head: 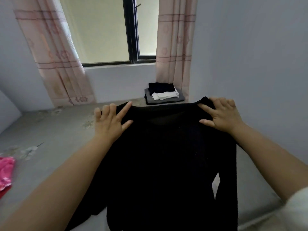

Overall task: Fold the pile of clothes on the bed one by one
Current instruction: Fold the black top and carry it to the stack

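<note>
Both hands — left hand (110, 120), right hand (220, 114) — pinch the shoulders of a black long-sleeved top (166, 164), held up mid-frame over the bed (55, 130). Next, I judge, lay it flat — sleeves inward.

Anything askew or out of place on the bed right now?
Only the white folded garment on the folded stack by the window: it sits skewed across the grey piece. Both hands hold the black knit top level.

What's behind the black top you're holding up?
Past the black top, a folded stack sits on the bed below the window. The top hides the stack's front edge and the bed beneath.
</note>
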A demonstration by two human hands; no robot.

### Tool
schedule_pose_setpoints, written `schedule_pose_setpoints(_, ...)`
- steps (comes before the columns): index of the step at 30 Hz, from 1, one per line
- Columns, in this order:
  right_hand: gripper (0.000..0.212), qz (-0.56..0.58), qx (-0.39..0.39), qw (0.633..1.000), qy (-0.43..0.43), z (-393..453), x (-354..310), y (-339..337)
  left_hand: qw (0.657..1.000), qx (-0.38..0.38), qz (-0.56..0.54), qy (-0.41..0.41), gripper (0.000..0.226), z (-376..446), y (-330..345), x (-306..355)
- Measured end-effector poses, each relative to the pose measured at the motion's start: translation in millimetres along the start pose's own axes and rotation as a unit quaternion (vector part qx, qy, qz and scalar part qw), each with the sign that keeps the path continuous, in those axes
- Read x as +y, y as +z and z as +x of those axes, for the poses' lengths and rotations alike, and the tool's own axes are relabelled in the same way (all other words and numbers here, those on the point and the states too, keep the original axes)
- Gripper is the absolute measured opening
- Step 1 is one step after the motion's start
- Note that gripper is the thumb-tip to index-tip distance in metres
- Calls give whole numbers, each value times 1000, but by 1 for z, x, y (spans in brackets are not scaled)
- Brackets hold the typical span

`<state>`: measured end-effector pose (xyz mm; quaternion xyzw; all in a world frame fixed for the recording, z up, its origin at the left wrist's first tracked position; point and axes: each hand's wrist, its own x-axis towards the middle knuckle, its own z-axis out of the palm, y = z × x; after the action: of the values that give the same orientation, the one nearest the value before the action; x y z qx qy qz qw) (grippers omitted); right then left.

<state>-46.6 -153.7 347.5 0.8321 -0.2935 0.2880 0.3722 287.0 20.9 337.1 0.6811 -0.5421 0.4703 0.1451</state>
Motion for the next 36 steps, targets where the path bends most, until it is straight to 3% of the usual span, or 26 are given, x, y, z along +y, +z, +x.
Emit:
schedule_pose_setpoints(4,62,32,-110,993,-38,-25,9,112,991,-134,-8,-19,58,-17,91,57)
schedule_pose_setpoints(6,68,70,-175,980,-60,-39,11,166,962,-268,-4,-48,65,-31,131,91)
schedule_pose_setpoints(9,76,100,-257,957,-87,-57,9,234,913,-405,35,-37,69,-41,177,127)
schedule_pose_setpoints(12,77,132,-325,930,-114,-63,5,291,876,-479,44,-30,63,-39,218,150)
schedule_pose_setpoints(14,77,152,-348,917,-123,-63,2,324,867,-494,49,-45,64,-39,247,155)
schedule_pose_setpoints(17,67,169,-349,912,-131,-62,0,374,894,-442,66,-32,67,-33,288,159)
schedule_pose_setpoints(21,67,171,-386,900,-111,-46,7,426,889,-454,52,-6,65,-13,345,155)
schedule_pose_setpoints(25,69,146,-354,920,-81,-19,2,491,888,-456,31,-43,64,14,417,151)
schedule_pose_setpoints(27,68,163,-336,925,-65,-4,-14,523,875,-477,27,-81,66,13,458,157)
schedule_pose_setpoints(30,58,210,-455,866,-2,-25,-53,547,840,-530,-44,-107,64,-25,486,201)
schedule_pose_setpoints(33,61,222,-500,834,74,-96,-74,540,810,-558,-156,-96,61,-88,469,259)
schedule_pose_setpoints(36,81,209,-506,796,257,-170,-69,520,759,-602,-227,-99,60,-132,446,301)
